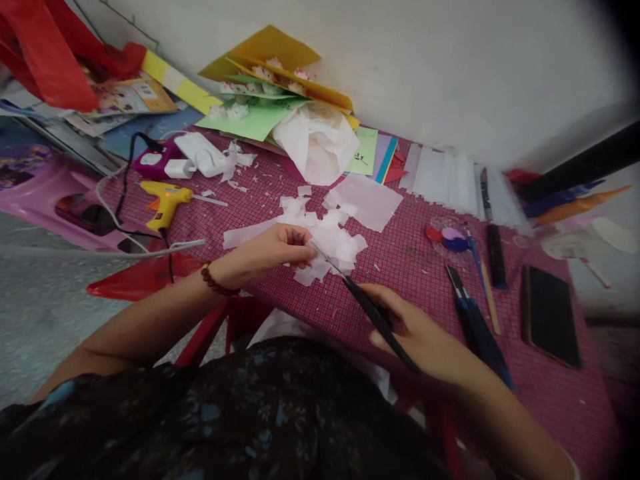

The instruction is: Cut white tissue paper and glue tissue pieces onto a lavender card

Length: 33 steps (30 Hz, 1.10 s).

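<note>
- Left hand, centre of frame: thumb and forefinger drawn together at the tip of the black tool; cannot tell whether they grip a scrap.
- Right hand, lower right of centre: fingers closed around the tool, its tip pointing up and left.
- Paper pieces: centre of frame, overlapping on the checked surface, partly behind the left hand.
- Glue gun: left of frame, on the surface.
- Phone: right of frame, lying flat.
</note>
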### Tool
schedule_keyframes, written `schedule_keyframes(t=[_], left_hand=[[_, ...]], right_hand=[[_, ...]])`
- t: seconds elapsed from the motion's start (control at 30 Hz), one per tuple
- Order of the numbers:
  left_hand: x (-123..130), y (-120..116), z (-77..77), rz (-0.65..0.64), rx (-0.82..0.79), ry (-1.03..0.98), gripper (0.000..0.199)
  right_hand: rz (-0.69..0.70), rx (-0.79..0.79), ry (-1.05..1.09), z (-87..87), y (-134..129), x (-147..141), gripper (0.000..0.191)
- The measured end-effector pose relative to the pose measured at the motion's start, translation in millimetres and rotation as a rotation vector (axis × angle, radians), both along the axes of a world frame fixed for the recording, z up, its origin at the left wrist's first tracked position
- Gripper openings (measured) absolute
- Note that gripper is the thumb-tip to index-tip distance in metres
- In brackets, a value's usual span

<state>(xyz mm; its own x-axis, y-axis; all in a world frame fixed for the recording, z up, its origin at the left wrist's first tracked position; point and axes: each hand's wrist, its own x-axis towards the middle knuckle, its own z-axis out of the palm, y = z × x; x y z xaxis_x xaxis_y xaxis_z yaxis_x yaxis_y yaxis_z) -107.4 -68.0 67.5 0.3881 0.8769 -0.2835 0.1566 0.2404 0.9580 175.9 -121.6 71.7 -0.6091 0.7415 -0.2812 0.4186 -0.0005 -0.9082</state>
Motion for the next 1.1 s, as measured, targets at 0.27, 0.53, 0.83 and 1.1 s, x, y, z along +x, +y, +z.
schedule_keyframes(t=[0.27,0.53,0.83,1.1], left_hand=[[9,4,3.3,0.036,-0.163,-0.023,0.009],[12,10,-1.3,0.031,-0.149,0.037,0.004],[9,11,-4.9,0.013,-0.119,0.036,0.011],[-15,32,6.5,0.152,0.162,0.158,0.035]], right_hand=[[-0.052,-0.010,-0.033,-6.3,2,-4,0.062],[-0.047,-0.018,-0.032,-7.2,6,-4,0.059],[-0.047,-0.033,-0.036,-7.4,9,-3,0.056],[0.068,-0.135,0.205,-4.2,23,14,0.070]])
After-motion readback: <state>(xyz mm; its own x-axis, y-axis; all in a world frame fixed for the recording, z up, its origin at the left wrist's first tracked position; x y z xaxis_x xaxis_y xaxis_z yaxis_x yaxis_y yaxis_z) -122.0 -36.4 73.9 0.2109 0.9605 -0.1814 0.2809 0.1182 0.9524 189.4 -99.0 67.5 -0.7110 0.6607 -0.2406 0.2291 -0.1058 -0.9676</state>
